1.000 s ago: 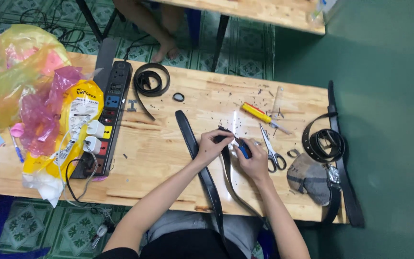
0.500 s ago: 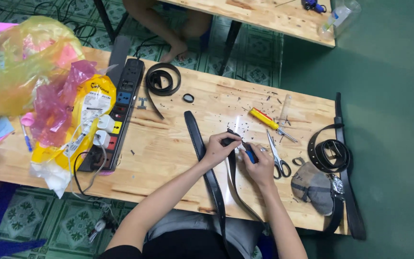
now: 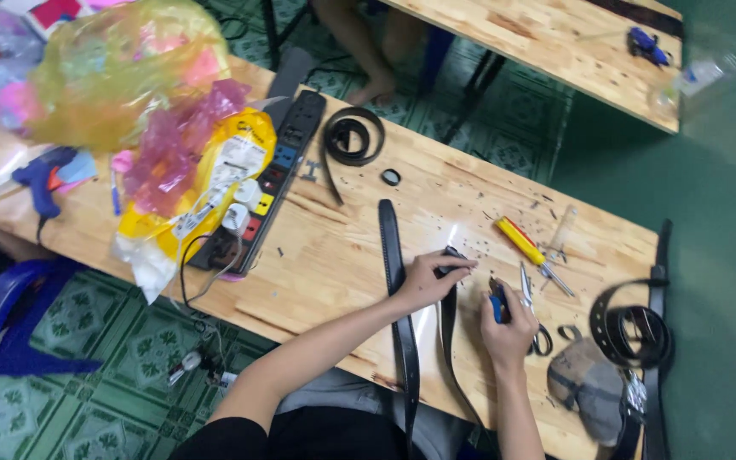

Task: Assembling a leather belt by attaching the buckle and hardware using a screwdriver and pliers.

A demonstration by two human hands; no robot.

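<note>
L hand (image 3: 426, 279) pinches belt (image 3: 446, 324) end on table (image 3: 342, 255), R hand (image 3: 507, 324) grips blue-handled tool (image 3: 497, 300) just right, scissors (image 3: 531, 308) & screwdriver (image 3: 525, 242) nearby.

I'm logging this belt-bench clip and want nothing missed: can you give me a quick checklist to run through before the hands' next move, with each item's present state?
1. Left hand pins the black belt strap on the wooden table: ok.
2. Right hand grips the blue-handled tool: ok.
3. Tool tip on the strap: cannot tell, hidden.
4. Scissors away from the fingers: not ok, beside the right hand.
5. Table swept clean: not ok, small scraps about.
</note>
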